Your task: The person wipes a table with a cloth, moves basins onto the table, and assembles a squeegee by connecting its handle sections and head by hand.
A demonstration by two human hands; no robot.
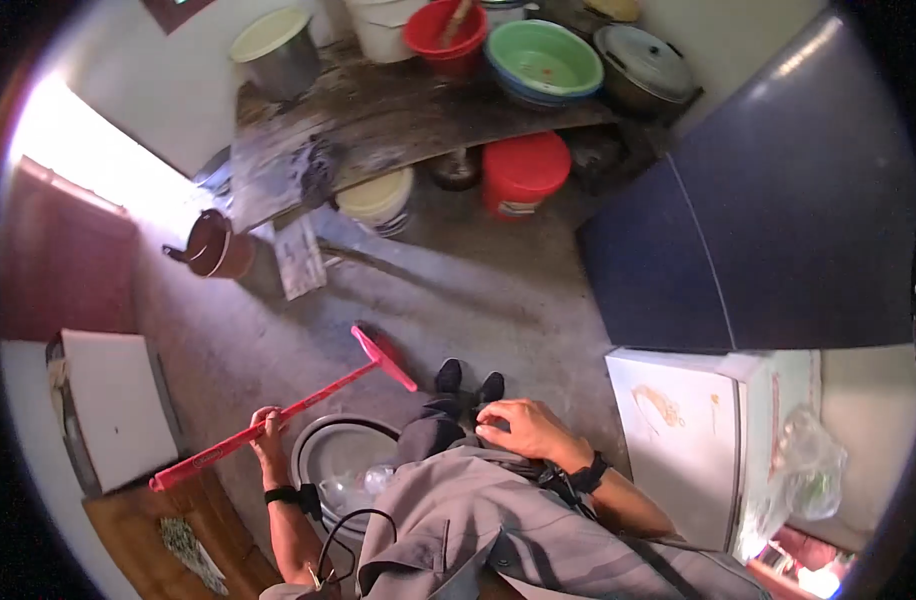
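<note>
My left hand (268,437) is closed round the handle of a red long-handled tool (308,402), near its lower left end. The tool slants up to the right, and its wide red head (383,358) rests at the floor ahead of my feet. My right hand (518,427) is held in front of my body with its fingers loosely bent and apart, holding nothing. Between my left hand and my legs stands a round grey basin (346,450) with clear plastic in it.
A wooden table (408,125) holds basins and pots. Under it are a lidded red bucket (525,170) and a white bucket (378,200). A brown bucket (218,247) stands left. A dark refrigerator (758,220) and a white cabinet (678,420) line the right.
</note>
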